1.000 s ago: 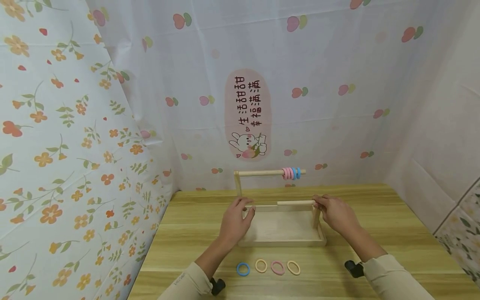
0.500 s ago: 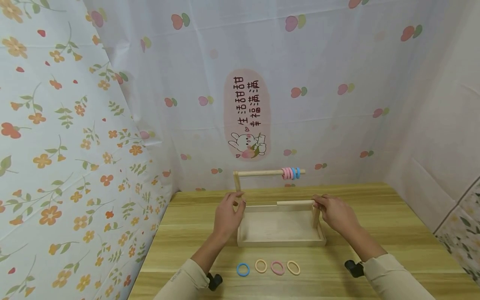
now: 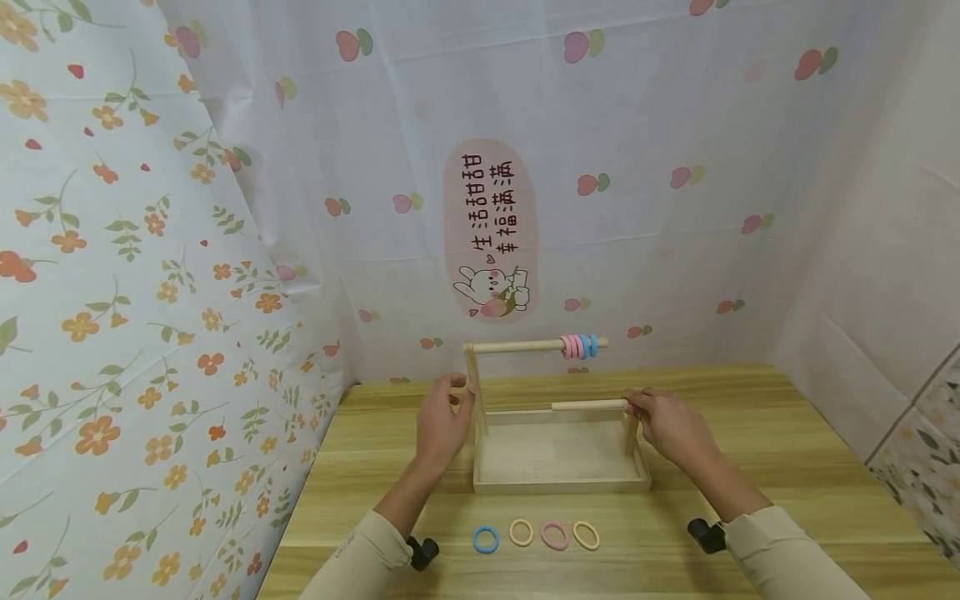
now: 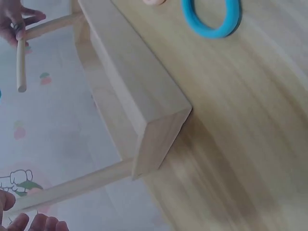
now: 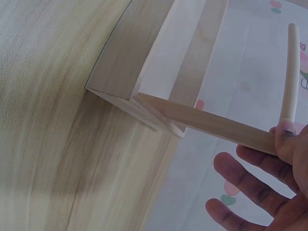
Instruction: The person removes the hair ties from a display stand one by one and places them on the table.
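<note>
A pale wooden rack stands on the table, with a shallow tray base (image 3: 555, 486), a tall left post (image 3: 474, 375) and a short right post (image 3: 632, 435). Pink and blue rings (image 3: 576, 347) hang near the free end of its upper rod (image 3: 517, 347). The lower rod (image 3: 588, 406) carries no rings. My right hand (image 3: 671, 421) pinches the top of the short post where the lower rod joins it, other fingers spread. Beside the tall post is my left hand (image 3: 442, 425), fingers loosely bent; thumb and fingers lie either side of the post's upper part in the left wrist view.
In front of the tray, a blue ring (image 3: 486, 540), two yellow rings, one at the right (image 3: 587, 536), and a pink ring (image 3: 555, 536) lie in a row on the wooden table (image 3: 375, 467). A printed curtain (image 3: 645, 250) hangs behind the table.
My left hand has moved left, from over the tray's left back corner to the outside of the tall post. The right hand keeps its hold on the short post.
</note>
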Motion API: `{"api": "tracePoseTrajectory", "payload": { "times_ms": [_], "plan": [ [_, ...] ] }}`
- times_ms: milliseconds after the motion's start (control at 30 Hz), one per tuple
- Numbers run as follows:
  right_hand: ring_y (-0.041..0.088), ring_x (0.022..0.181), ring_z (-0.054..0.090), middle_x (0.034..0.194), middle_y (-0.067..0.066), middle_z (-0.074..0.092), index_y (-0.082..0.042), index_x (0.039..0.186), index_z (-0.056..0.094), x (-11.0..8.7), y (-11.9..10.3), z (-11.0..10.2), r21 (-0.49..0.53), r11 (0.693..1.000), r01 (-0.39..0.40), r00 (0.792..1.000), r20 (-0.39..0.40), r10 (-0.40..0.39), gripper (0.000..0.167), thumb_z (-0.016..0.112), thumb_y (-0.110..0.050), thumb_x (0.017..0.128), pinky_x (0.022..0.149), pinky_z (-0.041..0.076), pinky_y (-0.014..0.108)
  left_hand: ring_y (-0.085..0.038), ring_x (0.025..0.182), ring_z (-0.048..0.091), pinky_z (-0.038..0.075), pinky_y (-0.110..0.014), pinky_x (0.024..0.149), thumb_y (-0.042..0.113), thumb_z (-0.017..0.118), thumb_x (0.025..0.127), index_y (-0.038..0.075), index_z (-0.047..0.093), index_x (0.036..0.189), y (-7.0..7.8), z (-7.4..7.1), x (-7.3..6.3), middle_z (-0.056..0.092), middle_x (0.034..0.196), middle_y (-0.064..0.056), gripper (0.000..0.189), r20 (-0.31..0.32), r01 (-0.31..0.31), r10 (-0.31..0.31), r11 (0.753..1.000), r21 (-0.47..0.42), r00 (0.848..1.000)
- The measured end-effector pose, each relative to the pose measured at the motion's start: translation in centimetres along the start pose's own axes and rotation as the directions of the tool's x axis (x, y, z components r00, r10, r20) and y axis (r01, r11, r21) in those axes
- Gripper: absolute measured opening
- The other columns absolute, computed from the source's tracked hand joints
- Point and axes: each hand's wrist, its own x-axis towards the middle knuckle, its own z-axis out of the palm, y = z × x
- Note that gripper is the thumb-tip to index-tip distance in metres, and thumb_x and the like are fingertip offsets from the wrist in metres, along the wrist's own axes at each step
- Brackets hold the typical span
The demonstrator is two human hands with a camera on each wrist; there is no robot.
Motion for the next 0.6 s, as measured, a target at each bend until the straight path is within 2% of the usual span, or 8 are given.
{"api": "tracePoseTrajectory", "payload": {
  "times_ms": [167, 333, 600],
  "plan": [
    [0.034, 0.085, 0.077, 0.107, 0.014, 0.082, -0.003, 0.126, 0.081, -0.1, 0.0, 0.1, 0.004, 1.000, -0.001, 1.000, -0.007, 0.001, 0.024, 0.075, -0.013, 0.105, 0.065, 0.062, 0.046, -0.029, 0.103, 0.074, 0.062, -0.043, 0.077, 0.024, 0.066, 0.113, 0.008, 0.066, 0.144, 0.2, -0.4, 0.8, 0.075, 0.136, -0.011, 0.035, -0.015, 0.006, -0.006, 1.000, -0.015, 1.000],
    [0.037, 0.089, 0.078, 0.111, 0.016, 0.082, -0.003, 0.128, 0.081, -0.1, 0.1, 0.1, 0.000, 1.000, -0.010, 1.000, -0.002, 0.010, 0.025, 0.074, -0.013, 0.106, 0.066, 0.063, 0.047, -0.029, 0.104, 0.072, 0.061, -0.043, 0.081, 0.028, 0.062, 0.115, 0.006, 0.062, 0.151, 0.7, -0.8, 1.5, 0.073, 0.139, -0.012, 0.042, -0.014, 0.002, -0.003, 1.000, -0.024, 1.000],
    [0.037, 0.090, 0.078, 0.110, 0.015, 0.082, -0.003, 0.127, 0.081, 0.0, -0.1, 0.0, 0.004, 1.000, -0.013, 1.000, 0.005, 0.013, 0.025, 0.074, -0.014, 0.106, 0.068, 0.064, 0.050, -0.031, 0.103, 0.073, 0.062, -0.045, 0.082, 0.033, 0.059, 0.117, 0.006, 0.062, 0.153, 1.1, -1.2, 2.7, 0.074, 0.141, -0.013, 0.045, -0.025, -0.033, 0.032, 0.999, -0.037, 0.999]
  ]
}}
